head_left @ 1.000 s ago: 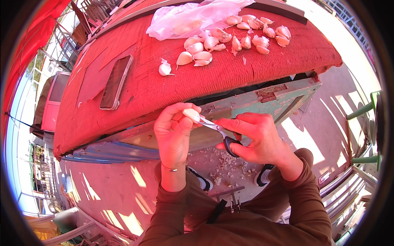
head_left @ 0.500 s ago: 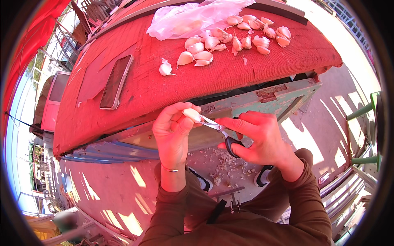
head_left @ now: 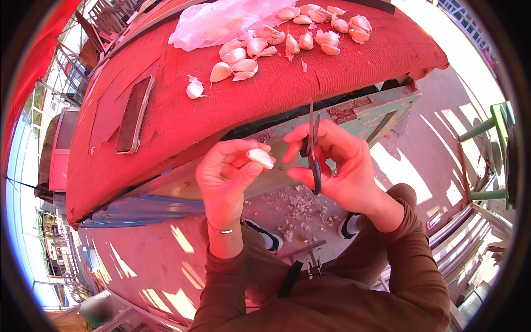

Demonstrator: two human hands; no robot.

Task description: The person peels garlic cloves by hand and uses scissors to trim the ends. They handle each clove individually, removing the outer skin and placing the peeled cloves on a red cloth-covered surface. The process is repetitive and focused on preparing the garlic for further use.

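Between the thumb and fingers of my left hand (head_left: 224, 174) is a pale garlic clove (head_left: 260, 158), held in front of the table edge. My right hand (head_left: 348, 166) has scissors (head_left: 313, 145) with dark handles hooked on its fingers. The scissor blades point away from me, nearly upright in view, apart from the clove. Thumb and forefinger of that hand reach toward the clove without touching it. On the red-covered table (head_left: 182, 127) lie several unpeeled garlic cloves (head_left: 243, 67), beside a thin translucent plastic bag (head_left: 213, 25).
A phone (head_left: 135, 115) rests on the table's left part. Below my hands, peel scraps (head_left: 298, 213) litter the floor between my shoes. Green-legged furniture (head_left: 481, 130) stands at the right, and a blue sheet (head_left: 144, 210) shows under the table edge.
The scissors have left the clove and swung from pointing left to pointing away from me. My right-hand fingers have opened out. The view has shifted, so the table things sit further left.
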